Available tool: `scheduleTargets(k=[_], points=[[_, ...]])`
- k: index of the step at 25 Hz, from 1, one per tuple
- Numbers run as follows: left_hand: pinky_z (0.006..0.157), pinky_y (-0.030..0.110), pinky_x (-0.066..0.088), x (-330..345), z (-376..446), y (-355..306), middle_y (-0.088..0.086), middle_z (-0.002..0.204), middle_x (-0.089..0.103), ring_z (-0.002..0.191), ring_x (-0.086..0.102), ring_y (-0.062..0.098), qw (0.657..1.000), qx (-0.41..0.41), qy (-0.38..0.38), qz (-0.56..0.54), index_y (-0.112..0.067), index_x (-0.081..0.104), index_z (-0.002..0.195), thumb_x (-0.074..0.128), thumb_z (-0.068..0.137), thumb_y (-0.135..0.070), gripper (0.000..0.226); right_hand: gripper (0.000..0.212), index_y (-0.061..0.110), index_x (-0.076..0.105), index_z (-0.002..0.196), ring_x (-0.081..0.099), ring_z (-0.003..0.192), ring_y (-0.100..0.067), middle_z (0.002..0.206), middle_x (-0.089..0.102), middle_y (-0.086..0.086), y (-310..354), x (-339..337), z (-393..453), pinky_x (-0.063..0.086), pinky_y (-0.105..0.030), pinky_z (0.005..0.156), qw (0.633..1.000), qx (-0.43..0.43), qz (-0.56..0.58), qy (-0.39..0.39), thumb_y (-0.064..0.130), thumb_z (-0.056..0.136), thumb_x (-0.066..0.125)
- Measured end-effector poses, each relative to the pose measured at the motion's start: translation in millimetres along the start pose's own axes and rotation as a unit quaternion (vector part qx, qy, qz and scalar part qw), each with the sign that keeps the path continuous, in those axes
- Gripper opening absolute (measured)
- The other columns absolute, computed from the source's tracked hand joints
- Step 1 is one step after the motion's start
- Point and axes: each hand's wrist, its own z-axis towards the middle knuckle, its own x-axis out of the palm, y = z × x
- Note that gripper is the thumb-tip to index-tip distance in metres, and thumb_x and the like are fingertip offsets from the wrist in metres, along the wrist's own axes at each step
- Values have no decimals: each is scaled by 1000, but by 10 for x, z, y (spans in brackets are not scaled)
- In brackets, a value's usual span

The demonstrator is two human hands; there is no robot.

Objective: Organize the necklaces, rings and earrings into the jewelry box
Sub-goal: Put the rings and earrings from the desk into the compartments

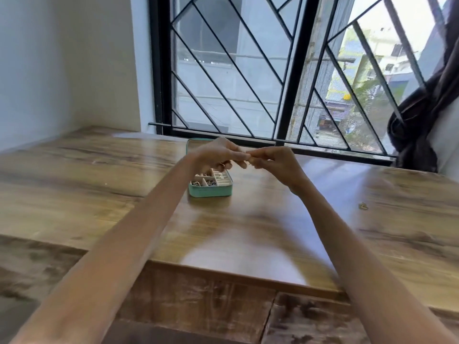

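While the open teal jewelry box (210,190) sits on the wooden table (99,182) just below my hands, my left hand (218,155) and right hand (273,161) meet fingertip to fingertip, pinching something too small to identify.

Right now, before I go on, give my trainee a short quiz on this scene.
1. True or false: the box is open.
2. Where do the hands meet? A) above the box's right rear B) at the table's near edge C) on the windowsill
3. What lies alone on the table, far right?

Key:
1. True; its compartments show.
2. A; left hand and right hand touch fingertips there, pinching something too small to identify.
3. A small piece, probably jewelry; too blurred to tell what kind.
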Motion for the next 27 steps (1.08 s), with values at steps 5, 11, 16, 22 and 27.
scheduleTargets(k=[5,11,16,22,27], points=[[38,12,29,-339,-147,268,-11,47,58,38,40,0,991,0,-82,106,-11,72,77,73,79,-24,13,15,16,77,88,64,70,-4,79,74,-4,-95,477,277,52,-28,69,998,-17,-47,35,13,74,77],[56,15,42,-343,-53,382,0,70,68,62,55,1,979,22,-50,196,-5,74,91,76,76,-17,19,6,17,75,75,55,59,4,63,62,19,-201,624,207,42,-16,61,992,-23,-126,2,20,72,79],[50,14,36,-309,-79,407,-4,59,50,51,48,2,976,32,-56,209,-7,73,93,74,77,-8,17,9,19,72,73,50,66,-8,68,63,12,-194,651,200,44,-30,64,983,-32,-178,7,25,72,78],[43,8,41,-285,-127,413,-9,50,55,43,55,-4,981,30,-50,184,1,71,96,69,80,-1,16,10,30,68,70,48,69,-8,71,66,6,-250,677,181,44,-33,65,980,-27,-198,14,33,72,77],[44,8,40,-276,-136,442,-5,60,57,45,55,-6,975,34,-62,208,-3,72,95,71,80,-7,16,11,24,73,78,45,70,-9,76,64,11,-231,634,128,43,-30,67,980,-39,-194,32,15,77,68]])
